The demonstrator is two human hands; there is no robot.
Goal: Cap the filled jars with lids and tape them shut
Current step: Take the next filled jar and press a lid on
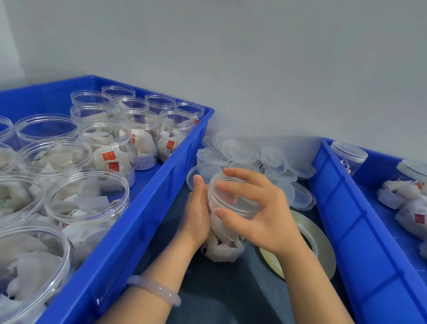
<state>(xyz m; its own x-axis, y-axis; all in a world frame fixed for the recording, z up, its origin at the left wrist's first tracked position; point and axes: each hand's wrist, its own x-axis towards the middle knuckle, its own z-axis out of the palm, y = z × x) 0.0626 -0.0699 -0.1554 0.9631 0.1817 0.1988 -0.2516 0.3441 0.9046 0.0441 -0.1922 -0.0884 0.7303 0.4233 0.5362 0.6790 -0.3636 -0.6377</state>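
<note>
We steady the filled jar, roughly upright on the table. Our left hand grips its side. Our right hand curls its fingers around the lid on its mouth. The tape roll lies just right.

A dark tabletop carries everything. A roll of clear tape lies flat on it. Just left of the roll, a filled jar rests its base on the surface. Behind the roll sits a loose heap of clear lids. One blue crate stands left of the roll, and a second blue crate stands just beside the roll on its right.
</note>
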